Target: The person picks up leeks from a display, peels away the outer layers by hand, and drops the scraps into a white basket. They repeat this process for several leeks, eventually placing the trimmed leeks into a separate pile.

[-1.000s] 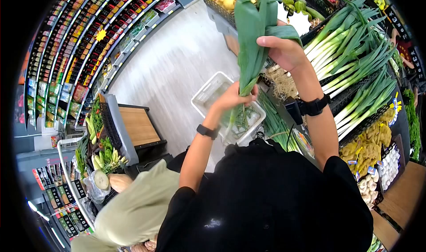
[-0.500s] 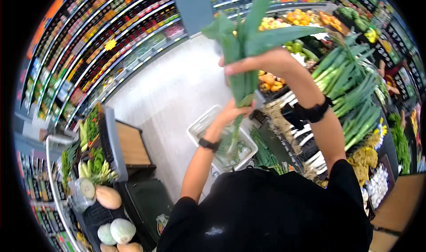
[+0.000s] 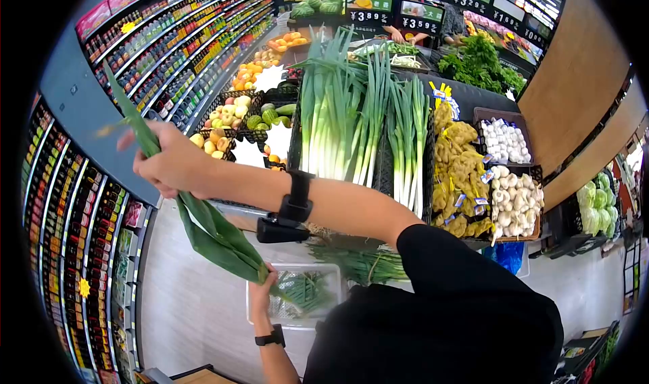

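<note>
A green leek (image 3: 220, 238) slants across the left of the head view, its leaves pointing up and left. My right hand (image 3: 176, 159) is wrapped round the upper leaves, slightly blurred. Lower down, my left hand (image 3: 261, 293) is closed round the leek near its base end. Below that hand, a white plastic crate (image 3: 304, 267) on the floor contains green leaf scraps (image 3: 304, 293). Both wrists wear black bands.
Upright leeks (image 3: 331, 127) fill the display beyond my right arm. Ginger (image 3: 456, 174) and garlic (image 3: 514, 198) lie to the right. More long green stalks (image 3: 368, 262) lie low beside the crate. Bottle shelves (image 3: 74, 242) line the left. Another person's hands (image 3: 405, 36) show far back.
The view has turned right and lifted towards the display. My right hand has pulled the leaves out to the left, and the leek now slants. Both hands keep their hold.
</note>
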### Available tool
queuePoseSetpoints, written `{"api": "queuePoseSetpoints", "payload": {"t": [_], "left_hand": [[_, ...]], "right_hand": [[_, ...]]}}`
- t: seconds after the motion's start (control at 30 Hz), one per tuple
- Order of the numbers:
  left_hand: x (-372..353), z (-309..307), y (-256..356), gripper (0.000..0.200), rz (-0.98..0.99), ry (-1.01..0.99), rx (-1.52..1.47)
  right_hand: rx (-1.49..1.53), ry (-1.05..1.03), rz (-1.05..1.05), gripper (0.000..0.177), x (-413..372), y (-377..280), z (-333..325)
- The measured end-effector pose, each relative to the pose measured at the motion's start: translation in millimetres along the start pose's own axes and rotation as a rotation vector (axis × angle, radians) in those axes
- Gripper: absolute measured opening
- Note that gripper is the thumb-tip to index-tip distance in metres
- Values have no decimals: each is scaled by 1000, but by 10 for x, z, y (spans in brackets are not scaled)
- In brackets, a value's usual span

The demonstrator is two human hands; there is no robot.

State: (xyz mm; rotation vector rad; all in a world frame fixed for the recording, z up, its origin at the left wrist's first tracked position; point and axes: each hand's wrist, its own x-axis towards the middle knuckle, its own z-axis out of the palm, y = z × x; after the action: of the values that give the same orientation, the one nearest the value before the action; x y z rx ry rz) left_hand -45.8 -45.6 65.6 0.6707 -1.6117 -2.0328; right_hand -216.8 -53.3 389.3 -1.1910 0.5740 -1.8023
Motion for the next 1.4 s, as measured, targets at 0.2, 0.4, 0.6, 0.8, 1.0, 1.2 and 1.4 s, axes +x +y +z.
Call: {"api": "queuePoseSetpoints", "payload": {"t": [0.2,0.4,0.6,0.8,1.0,1.2,1.4], "left_hand": [[3,67,109,24,121,-61,146],[-66,257,704,60,387,-53,-83],[17,217,855,44,259,-391,34],[63,312,577,23,201,-195,79],[35,389,449,23,140,-46,-3],[109,323,-9,31,-121,-124,556],[-17,434,-293,47,206,-165,841]], "right_hand": [[7,2,130,18,-171,-23,173],[255,53,204,19,-265,26,331],[277,130,235,16,-499,-16,161],[199,290,143,18,-736,-114,-418],[-111,850,233,56,-1581,212,-1788],[-1470,381,-18,93,-2442,-100,-836],[-1873,-559,4,70,-2490,1134,-921]]}}
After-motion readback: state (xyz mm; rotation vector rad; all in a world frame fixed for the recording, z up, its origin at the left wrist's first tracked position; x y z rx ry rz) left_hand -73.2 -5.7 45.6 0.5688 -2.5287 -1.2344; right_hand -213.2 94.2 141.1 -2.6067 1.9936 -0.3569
